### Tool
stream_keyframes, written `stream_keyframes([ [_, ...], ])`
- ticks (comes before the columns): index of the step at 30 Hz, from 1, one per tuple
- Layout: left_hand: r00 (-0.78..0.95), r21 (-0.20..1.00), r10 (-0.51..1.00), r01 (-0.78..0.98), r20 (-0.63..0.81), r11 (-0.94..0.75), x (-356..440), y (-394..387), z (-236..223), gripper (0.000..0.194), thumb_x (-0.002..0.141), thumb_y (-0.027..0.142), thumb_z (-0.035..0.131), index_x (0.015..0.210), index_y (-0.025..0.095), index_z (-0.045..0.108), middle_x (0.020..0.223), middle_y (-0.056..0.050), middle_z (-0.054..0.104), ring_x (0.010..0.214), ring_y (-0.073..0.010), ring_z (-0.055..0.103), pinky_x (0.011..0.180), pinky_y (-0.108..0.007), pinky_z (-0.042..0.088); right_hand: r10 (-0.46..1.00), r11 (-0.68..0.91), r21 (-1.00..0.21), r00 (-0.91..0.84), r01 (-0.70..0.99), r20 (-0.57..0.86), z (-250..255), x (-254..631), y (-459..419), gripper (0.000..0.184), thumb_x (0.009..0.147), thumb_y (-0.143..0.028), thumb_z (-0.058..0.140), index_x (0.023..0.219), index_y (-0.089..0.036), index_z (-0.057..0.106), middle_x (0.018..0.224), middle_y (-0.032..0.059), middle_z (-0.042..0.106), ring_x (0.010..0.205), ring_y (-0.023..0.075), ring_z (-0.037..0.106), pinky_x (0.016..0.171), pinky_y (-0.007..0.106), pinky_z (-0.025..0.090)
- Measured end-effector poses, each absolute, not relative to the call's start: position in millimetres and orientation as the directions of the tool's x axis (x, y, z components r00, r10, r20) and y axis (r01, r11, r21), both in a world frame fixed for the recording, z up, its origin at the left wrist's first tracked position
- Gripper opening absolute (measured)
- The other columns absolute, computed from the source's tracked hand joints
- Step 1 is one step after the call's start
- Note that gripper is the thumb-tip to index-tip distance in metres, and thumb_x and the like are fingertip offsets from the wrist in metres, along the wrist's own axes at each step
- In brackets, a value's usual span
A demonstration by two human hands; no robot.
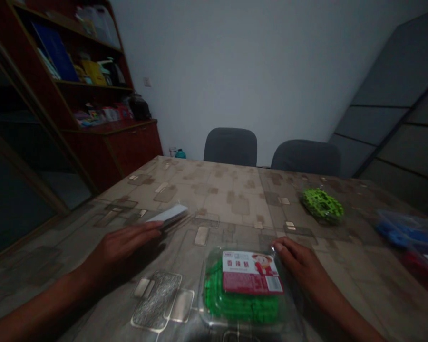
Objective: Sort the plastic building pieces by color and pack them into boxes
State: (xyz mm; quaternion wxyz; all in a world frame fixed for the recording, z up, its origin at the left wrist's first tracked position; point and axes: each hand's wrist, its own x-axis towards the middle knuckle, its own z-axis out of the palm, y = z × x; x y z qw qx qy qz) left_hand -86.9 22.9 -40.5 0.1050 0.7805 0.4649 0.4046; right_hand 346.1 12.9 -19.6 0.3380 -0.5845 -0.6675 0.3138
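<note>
Right hand loosely spread, fingertips on the far right corner of the clear tub of green pieces, which sits near centre; left hand extended, pinching nothing, fingers at the near edge of a white packet, long axis running far-right.

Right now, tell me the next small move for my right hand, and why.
Probably grip the clear tub of green pieces: your right hand's fingertips rest at its edge, while your left hand stays by the white card.
</note>
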Motion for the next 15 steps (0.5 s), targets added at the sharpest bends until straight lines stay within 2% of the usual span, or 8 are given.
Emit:
stream_keyframes([
  [3, 0.397, 0.341, 0.736, 0.697, 0.548, -0.630, -87, 21, -44, 0.032, 0.096, 0.023, 0.056, 0.120, 0.037, 0.072, 0.127, -0.006, 0.073, 0.112, -0.0285, 0.070, 0.099, -0.040, 0.054, 0.994, 0.105, -0.813, -0.086, 0.572, 0.068, -19, 346, 11, 0.038, 0.094, -0.051, 0.044, 0.082, -0.021, 0.066, 0.075, 0.0026, 0.069, 0.075, 0.0245, 0.064, 0.066, 0.032, 0.045],
  [7, 0.597, 0.121, 0.639, 0.678, 0.485, -0.725, -93, 27, -49, 0.032, 0.098, 0.019, 0.054, 0.123, 0.029, 0.071, 0.126, -0.009, 0.073, 0.111, -0.0247, 0.071, 0.098, -0.035, 0.056, 0.993, 0.084, -0.829, -0.112, 0.552, 0.026, -18, 343, 9, 0.038, 0.093, -0.052, 0.045, 0.080, -0.022, 0.064, 0.070, 0.0008, 0.066, 0.069, 0.0227, 0.062, 0.062, 0.030, 0.044],
  [12, 0.655, 0.055, 0.657, 0.691, 0.374, -0.721, -84, 28, -48, 0.026, 0.099, 0.019, 0.054, 0.118, 0.026, 0.071, 0.128, -0.008, 0.073, 0.115, -0.0244, 0.069, 0.100, -0.034, 0.055, 0.994, 0.082, -0.828, -0.108, 0.555, 0.027, -19, 343, 9, 0.039, 0.094, -0.052, 0.044, 0.081, -0.021, 0.064, 0.072, 0.0009, 0.066, 0.070, 0.0224, 0.062, 0.064, 0.030, 0.044],
  [15, 0.670, 0.071, 0.650, 0.675, 0.358, -0.734, -71, 23, -42, 0.026, 0.098, 0.017, 0.054, 0.115, 0.026, 0.071, 0.130, -0.008, 0.071, 0.121, -0.0250, 0.065, 0.105, -0.035, 0.051, 0.993, 0.095, -0.818, -0.107, 0.567, 0.041, -19, 346, 9, 0.039, 0.094, -0.052, 0.044, 0.081, -0.021, 0.064, 0.073, 0.0014, 0.066, 0.072, 0.0231, 0.062, 0.066, 0.031, 0.045],
])
